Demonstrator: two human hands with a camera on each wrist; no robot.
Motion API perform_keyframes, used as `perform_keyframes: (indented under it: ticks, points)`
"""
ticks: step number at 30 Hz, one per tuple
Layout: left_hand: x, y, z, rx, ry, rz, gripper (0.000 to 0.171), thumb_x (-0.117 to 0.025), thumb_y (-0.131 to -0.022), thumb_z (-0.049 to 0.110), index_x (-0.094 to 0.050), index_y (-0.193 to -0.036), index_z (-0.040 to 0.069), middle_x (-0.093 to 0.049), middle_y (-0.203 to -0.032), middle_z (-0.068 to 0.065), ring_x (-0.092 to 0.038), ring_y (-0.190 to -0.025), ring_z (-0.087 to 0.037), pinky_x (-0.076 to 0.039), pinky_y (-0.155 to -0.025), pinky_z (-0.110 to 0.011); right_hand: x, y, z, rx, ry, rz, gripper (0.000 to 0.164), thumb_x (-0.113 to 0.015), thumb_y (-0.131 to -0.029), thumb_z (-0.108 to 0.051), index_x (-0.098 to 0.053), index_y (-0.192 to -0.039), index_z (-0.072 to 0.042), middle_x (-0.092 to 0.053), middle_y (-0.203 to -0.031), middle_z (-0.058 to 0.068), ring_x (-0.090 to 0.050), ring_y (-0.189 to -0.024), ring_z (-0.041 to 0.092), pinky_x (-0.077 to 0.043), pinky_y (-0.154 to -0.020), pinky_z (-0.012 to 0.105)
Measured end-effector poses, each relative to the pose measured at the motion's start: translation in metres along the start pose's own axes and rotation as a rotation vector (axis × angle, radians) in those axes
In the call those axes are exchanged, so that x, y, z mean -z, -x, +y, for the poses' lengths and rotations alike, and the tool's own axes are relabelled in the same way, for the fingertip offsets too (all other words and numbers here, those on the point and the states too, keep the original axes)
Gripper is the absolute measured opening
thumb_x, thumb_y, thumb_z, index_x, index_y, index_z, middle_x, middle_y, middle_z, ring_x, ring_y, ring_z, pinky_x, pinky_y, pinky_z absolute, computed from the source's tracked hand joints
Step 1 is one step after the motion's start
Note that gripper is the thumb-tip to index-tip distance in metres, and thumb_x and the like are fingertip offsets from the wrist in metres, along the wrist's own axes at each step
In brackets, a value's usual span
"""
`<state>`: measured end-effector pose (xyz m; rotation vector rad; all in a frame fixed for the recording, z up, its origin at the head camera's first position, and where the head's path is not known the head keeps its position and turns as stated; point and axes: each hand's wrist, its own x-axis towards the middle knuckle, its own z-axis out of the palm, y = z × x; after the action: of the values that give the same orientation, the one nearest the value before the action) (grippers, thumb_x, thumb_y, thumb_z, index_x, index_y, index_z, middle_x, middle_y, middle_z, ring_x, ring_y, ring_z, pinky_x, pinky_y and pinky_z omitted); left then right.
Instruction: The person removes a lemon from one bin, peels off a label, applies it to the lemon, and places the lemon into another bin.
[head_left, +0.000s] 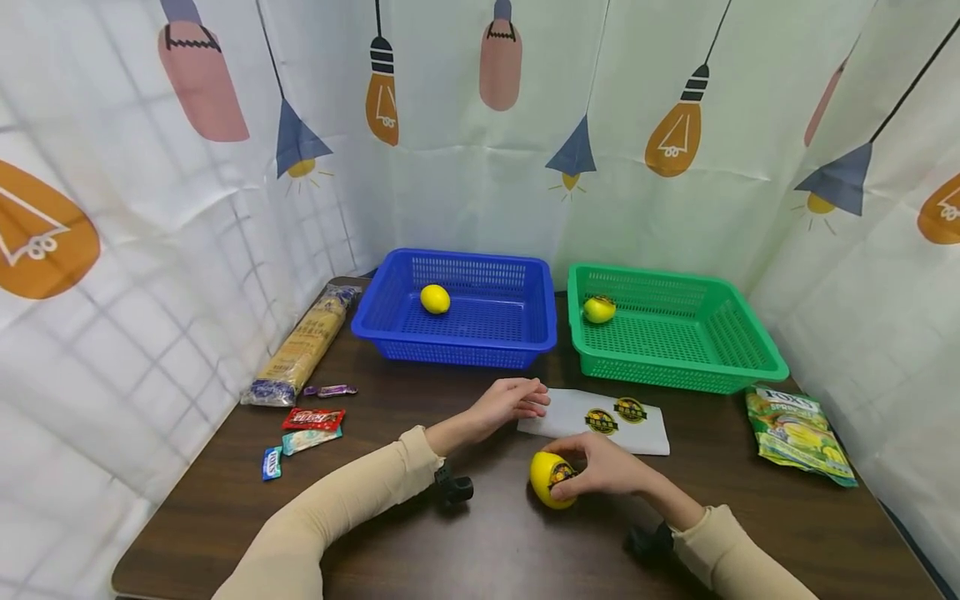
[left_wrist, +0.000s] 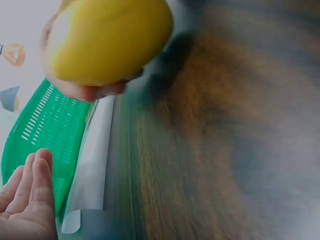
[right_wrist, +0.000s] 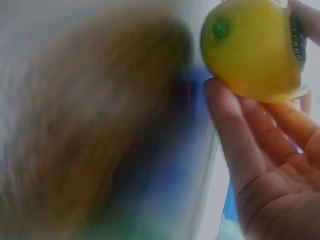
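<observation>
In my right hand (head_left: 611, 468), thumb and fingers grip a yellow lemon (head_left: 543, 477) just over the table. A round black-and-yellow sticker (head_left: 561, 475) is on the lemon's right side; the right wrist view shows the lemon's green stem end (right_wrist: 220, 28). My left hand (head_left: 504, 407) holds nothing, its fingers loosely extended over the left edge of a white sheet (head_left: 558, 408). Two similar round stickers (head_left: 602, 421) show on that sheet, which lies beyond the right hand.
One lemon (head_left: 435, 299) lies in the blue basket (head_left: 453, 350); another with a dark sticker (head_left: 599, 309) is in the green basket (head_left: 675, 373). At left lie a long noodle-like packet (head_left: 303, 346) and several small wrapped sweets (head_left: 313, 418). A green Fox's bag (head_left: 798, 433) lies at right.
</observation>
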<state>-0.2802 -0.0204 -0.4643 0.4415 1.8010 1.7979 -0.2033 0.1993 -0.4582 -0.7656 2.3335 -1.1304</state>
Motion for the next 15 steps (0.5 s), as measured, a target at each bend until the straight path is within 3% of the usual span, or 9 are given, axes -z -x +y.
perform_keyframes:
  ticks: [5, 10, 15]
  points:
    - [-0.004, -0.013, -0.003, 0.005, 0.059, 0.037, 0.054, -0.047, -0.105, 0.035, -0.050, -0.139, -0.007, -0.060, -0.136, -0.028, -0.071, -0.104, -0.015, -0.056, -0.100, -0.031, 0.018, 0.003, 0.004, 0.042, -0.064, 0.053, 0.052, -0.079, -0.082, -0.028, -0.065, -0.129, -0.011, -0.073, -0.116, 0.005, -0.063, -0.096, 0.005, -0.054, -0.084, 0.021]
    - [-0.012, -0.025, 0.000, 0.000, 0.114, 0.053, 0.056, -0.050, -0.104, 0.036, -0.050, -0.140, -0.006, -0.059, -0.138, -0.027, -0.069, -0.116, -0.022, -0.050, -0.107, -0.038, 0.050, 0.008, 0.002, 0.074, -0.112, 0.136, 0.055, -0.078, -0.083, -0.020, -0.060, -0.133, -0.003, -0.069, -0.121, 0.017, -0.063, -0.098, 0.007, -0.058, -0.082, 0.025]
    - [-0.019, -0.036, 0.005, 0.000, 0.119, 0.047, 0.054, -0.048, -0.106, 0.033, -0.049, -0.141, -0.007, -0.059, -0.138, -0.027, -0.065, -0.123, -0.029, -0.050, -0.107, -0.038, 0.093, 0.011, -0.008, 0.084, -0.105, 0.217, 0.056, -0.077, -0.084, -0.012, -0.057, -0.136, -0.001, -0.069, -0.117, 0.007, -0.066, -0.095, 0.009, -0.060, -0.079, 0.027]
